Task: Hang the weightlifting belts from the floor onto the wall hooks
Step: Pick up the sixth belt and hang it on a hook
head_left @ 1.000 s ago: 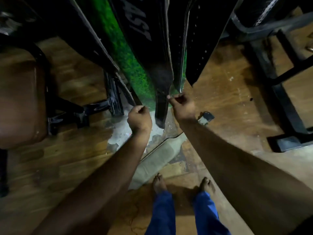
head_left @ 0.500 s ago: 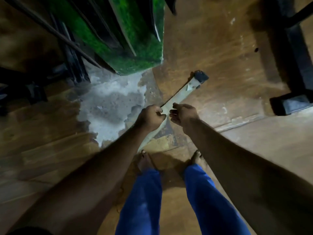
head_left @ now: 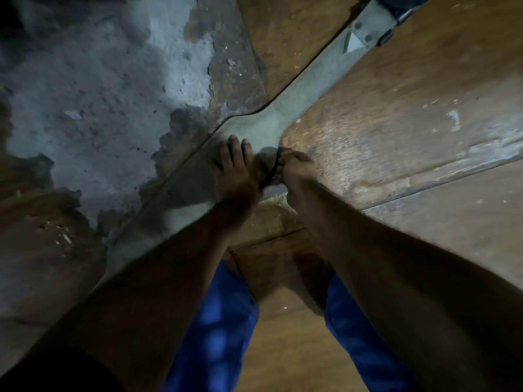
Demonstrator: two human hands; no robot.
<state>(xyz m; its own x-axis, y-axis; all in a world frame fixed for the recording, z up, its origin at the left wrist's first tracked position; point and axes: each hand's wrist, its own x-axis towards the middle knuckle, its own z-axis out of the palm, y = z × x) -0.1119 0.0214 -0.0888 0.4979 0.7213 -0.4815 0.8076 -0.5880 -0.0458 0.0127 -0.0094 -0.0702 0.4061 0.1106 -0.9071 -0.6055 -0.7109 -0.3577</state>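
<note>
A pale grey-green weightlifting belt (head_left: 285,114) lies flat on the floor, running diagonally from the lower left to the upper right. Its riveted strap end and dark buckle (head_left: 396,9) are at the top right edge. My left hand (head_left: 236,172) rests on the belt's wide part with its fingers stretched out along it. My right hand (head_left: 297,168) is at the belt's right edge, and its curled fingers pinch that edge. The wall hooks are out of view.
The floor is worn wood planking (head_left: 396,123) with a large bare concrete patch (head_left: 99,89) to the left of the belt. My legs in blue trousers (head_left: 220,329) stand directly below the hands.
Both hands have left the belts hanging on the wall and dropped to the floor. The view has tilted down and closed in on the grey-green belt, which both hands now touch.
</note>
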